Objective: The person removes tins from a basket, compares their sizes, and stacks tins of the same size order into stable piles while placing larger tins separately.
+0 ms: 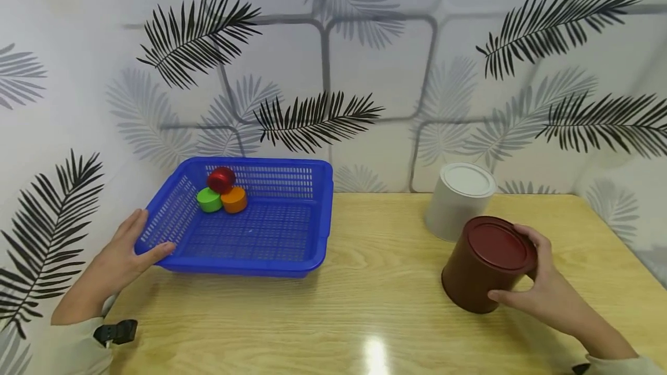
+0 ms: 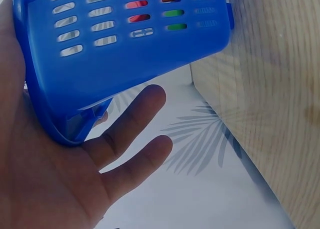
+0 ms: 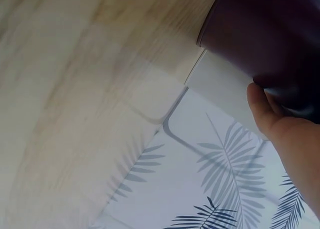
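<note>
At the left front corner of a blue plastic basket (image 1: 276,265) is my left hand (image 1: 117,259), its thumb over the rim. In the left wrist view two outstretched fingers (image 2: 145,161) spread past the corner, apart from its wall; the thumb is hidden there. Inside the basket sit short green (image 1: 209,200) and orange cylinders (image 1: 234,199), with a shiny red piece (image 1: 221,180) on top. On the right, my right hand (image 1: 544,288) grips a dark brown lidded canister (image 1: 476,276), thumb at its front and fingers around its far right side.
A light grey lidded canister (image 1: 455,207) stands just behind the brown one. The wooden tabletop (image 1: 292,328) ends at a leaf-patterned wall (image 1: 375,74) at the back, and the same pattern shows along the left side.
</note>
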The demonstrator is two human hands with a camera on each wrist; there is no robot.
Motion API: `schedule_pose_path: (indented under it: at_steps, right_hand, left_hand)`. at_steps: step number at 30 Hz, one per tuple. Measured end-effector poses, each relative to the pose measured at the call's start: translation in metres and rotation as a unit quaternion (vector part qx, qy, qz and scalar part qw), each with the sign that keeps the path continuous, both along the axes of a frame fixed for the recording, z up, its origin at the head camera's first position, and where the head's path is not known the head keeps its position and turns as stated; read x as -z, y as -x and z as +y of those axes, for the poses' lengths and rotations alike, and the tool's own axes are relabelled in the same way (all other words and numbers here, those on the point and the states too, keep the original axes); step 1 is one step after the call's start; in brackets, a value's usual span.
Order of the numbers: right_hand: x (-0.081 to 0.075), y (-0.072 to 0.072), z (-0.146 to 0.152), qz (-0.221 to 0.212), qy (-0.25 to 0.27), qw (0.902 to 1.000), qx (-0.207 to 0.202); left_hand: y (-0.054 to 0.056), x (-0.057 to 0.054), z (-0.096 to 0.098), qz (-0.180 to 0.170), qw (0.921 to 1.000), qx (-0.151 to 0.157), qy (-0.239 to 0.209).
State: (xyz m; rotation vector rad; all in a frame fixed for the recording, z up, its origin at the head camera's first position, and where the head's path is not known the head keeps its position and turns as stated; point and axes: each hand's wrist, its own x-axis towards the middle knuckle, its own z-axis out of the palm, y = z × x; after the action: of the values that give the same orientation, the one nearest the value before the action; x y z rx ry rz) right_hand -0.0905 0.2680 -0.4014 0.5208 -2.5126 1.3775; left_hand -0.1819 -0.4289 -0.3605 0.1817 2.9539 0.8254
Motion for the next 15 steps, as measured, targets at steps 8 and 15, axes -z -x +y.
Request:
schedule_pose_path:
  at_steps: [8,15]
  right_hand:
    - [-0.0039,-0.0019,0.0084,0.011,-0.028,0.9995,-0.01]
    - [-0.0076,-0.0054,0.0104,-0.001,-0.038,0.9992,-0.011]
  left_hand:
    - [0.0018,-0.0011,0.0023,0.003,1.0,0.001,-0.009]
    - [0.0021,-0.0027,0.0004,-0.011,0.9998,-0.003,-0.019]
